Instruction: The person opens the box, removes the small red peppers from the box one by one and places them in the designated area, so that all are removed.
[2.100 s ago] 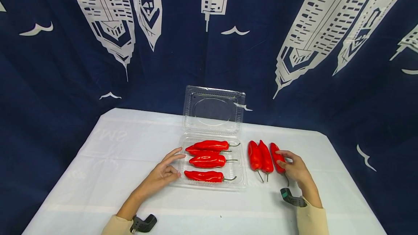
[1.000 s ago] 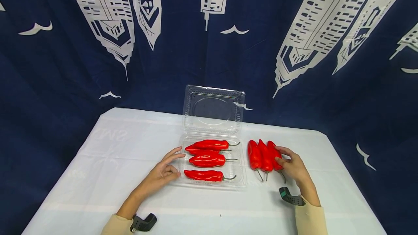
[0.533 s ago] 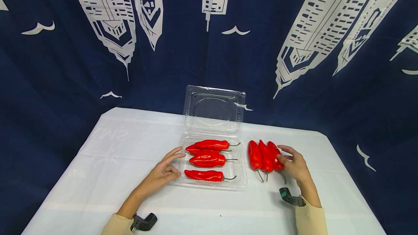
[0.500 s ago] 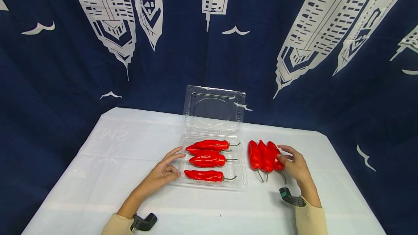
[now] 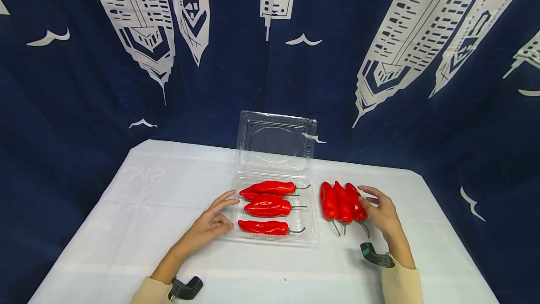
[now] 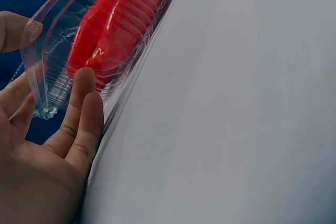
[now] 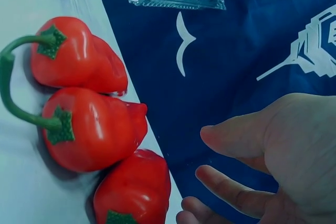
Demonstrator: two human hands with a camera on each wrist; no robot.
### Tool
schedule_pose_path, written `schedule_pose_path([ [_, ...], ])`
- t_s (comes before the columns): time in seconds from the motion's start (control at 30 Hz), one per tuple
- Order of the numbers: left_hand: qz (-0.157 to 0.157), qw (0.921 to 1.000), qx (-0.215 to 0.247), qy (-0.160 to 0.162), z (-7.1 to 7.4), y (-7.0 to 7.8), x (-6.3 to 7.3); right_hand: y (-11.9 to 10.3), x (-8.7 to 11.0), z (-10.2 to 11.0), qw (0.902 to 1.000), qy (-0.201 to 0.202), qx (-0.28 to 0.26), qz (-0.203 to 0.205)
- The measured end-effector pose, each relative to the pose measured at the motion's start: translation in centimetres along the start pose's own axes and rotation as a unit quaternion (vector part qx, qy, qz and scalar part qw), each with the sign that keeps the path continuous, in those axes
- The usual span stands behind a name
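My left hand (image 5: 206, 229) is at the left edge of a clear plastic clamshell box (image 5: 312, 229), its fingertips touching the rim and side wall. In the left wrist view two nearly straight fingers (image 6: 86, 93) lie against the box's ribbed wall (image 6: 58, 95). Inside the box are several red chili peppers (image 5: 267, 208) with green stems. On the right, three more red peppers stand side by side; the rightmost pepper (image 5: 356, 205) is closest to my right hand (image 5: 381, 212). That hand holds nothing, its fingers spread and apart from the peppers in the right wrist view.
The box's hinged lid (image 5: 276, 142) stands raised behind its base. A white cloth covers the table (image 5: 270, 276), with a dark blue printed curtain (image 5: 236, 74) at its back edge. The left pepper (image 5: 328, 201) of the trio is close beside the box.
Earlier, my right hand drew the rightmost pepper left against the other two. Since then its fingers have come off that pepper. My left hand and the box have stayed put.
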State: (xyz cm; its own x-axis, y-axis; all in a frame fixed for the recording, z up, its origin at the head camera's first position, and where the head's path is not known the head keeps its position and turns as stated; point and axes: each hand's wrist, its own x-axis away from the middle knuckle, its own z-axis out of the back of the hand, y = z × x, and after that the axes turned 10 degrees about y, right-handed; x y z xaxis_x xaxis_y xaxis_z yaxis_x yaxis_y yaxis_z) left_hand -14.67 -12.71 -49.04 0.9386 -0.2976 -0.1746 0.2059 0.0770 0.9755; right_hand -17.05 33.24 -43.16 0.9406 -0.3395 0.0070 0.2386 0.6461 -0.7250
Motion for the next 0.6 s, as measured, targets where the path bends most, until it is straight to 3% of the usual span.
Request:
schedule_pose_path([
  [0.6, -0.002, 1.0000, -0.003, 0.000, 0.1, 0.0, 0.1, -1.9, 0.7, -0.8, 0.9978, 0.015, -0.002, 0.064],
])
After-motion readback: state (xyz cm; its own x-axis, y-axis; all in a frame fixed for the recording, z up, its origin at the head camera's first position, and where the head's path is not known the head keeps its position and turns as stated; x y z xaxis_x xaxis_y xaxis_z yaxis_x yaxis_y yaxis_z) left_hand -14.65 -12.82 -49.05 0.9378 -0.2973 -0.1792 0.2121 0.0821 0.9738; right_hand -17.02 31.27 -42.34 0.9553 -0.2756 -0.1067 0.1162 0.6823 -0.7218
